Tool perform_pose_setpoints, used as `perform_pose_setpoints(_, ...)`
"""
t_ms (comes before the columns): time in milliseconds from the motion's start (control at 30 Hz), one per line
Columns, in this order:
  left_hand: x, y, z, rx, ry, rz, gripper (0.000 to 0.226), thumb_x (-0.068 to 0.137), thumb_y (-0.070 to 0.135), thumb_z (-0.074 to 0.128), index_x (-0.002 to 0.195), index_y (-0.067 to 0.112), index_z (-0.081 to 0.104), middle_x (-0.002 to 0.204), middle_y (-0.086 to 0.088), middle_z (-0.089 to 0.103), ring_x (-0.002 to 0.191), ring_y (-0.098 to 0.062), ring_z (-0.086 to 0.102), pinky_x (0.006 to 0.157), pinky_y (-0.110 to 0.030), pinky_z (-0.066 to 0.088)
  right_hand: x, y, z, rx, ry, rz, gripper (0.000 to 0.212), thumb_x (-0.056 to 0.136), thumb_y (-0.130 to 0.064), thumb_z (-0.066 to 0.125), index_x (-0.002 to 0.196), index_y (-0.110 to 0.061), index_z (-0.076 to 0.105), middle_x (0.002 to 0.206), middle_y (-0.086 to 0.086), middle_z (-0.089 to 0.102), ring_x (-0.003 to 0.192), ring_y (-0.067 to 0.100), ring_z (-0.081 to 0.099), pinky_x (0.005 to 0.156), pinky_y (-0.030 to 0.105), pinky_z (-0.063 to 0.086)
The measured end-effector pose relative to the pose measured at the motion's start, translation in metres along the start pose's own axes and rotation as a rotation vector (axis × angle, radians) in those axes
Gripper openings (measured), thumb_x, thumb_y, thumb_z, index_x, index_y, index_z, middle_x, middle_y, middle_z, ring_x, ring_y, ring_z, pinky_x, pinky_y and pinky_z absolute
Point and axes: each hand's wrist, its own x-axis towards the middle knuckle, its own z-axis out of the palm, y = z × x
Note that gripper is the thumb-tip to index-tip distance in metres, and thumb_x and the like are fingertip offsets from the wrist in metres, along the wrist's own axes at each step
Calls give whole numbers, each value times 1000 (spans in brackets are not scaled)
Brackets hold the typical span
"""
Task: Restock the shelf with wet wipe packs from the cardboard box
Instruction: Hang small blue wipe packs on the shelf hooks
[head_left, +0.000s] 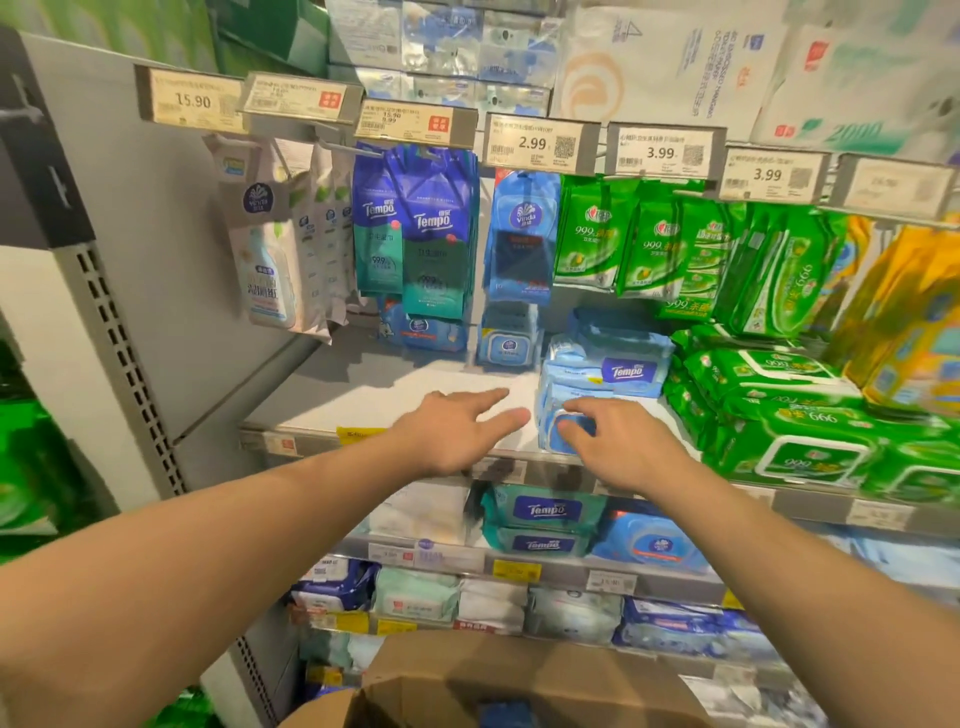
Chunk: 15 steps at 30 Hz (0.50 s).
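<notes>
Both arms reach to the shelf (374, 400). The left hand (452, 431) hovers over bare shelf, fingers straight and spread, holding nothing. The right hand (618, 441) rests its loosely bent fingers on the front of a light blue pack (563, 434) at the bottom of a stack, just left of green packs (795, 415). The box (519, 686) sits below, open

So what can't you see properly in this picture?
- Brown cardboard box, head view: cut off by the bottom edge, contents mostly hidden by its flaps.
- Light blue wipe pack: front partly covered by the right hand.
- Small print on the 2.99 price tag: too blurred.
</notes>
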Motion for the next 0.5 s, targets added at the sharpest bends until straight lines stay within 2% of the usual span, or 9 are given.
perform_pose_setpoints(67,-7,0,8,41,-31,12,97,78,97,21,159,46,28,167,6,32,155,-30,23,127,-46,18,-11,5,1,-36,-22,1,54,91,-65,37,131,-36,60,135,1,65,125,31,55,100,52,50)
perform_pose_setpoints(133,-17,5,16,82,-51,49,89,86,91,25,161,41,28,168,3,31,155,-29,23,127,-44,16,-21,10,3,-49,-61,11,64,90,-69,34,144,-40,49,150,-5,53,136,31,45,107,55,44)
perform_pose_setpoints(200,-25,6,25,115,-75,59,87,88,87,26,161,38,29,167,1,33,154,-28,24,125,-42,17,-31,17,7,-82,-134,14,65,95,-67,38,153,-39,38,162,-5,37,145,34,34,113,58,37)
perform_pose_setpoints(267,-34,5,35,115,-120,37,88,88,88,25,161,39,28,167,2,33,155,-29,23,125,-44,18,-40,22,10,-113,-197,2,70,98,-66,39,159,-35,28,167,-1,28,149,37,27,120,54,29)
perform_pose_setpoints(367,-47,6,51,126,-178,51,90,87,89,21,162,39,24,169,6,25,157,-28,18,127,-45,14,-57,30,17,-93,-237,-15,73,99,-66,40,162,-35,20,169,6,22,153,37,22,124,48,21)
perform_pose_setpoints(433,-56,6,63,119,-201,52,90,88,88,22,163,37,24,170,6,22,158,-25,18,127,-43,12,-69,34,22,-55,-238,-12,79,94,-74,37,162,-37,20,169,4,22,154,33,21,124,50,23)
perform_pose_setpoints(500,-64,2,76,103,-229,20,98,80,95,21,162,41,25,170,5,22,156,-25,21,127,-44,16,-78,37,31,-13,-239,1,90,84,-83,31,161,-36,23,168,3,26,153,30,26,123,48,25)
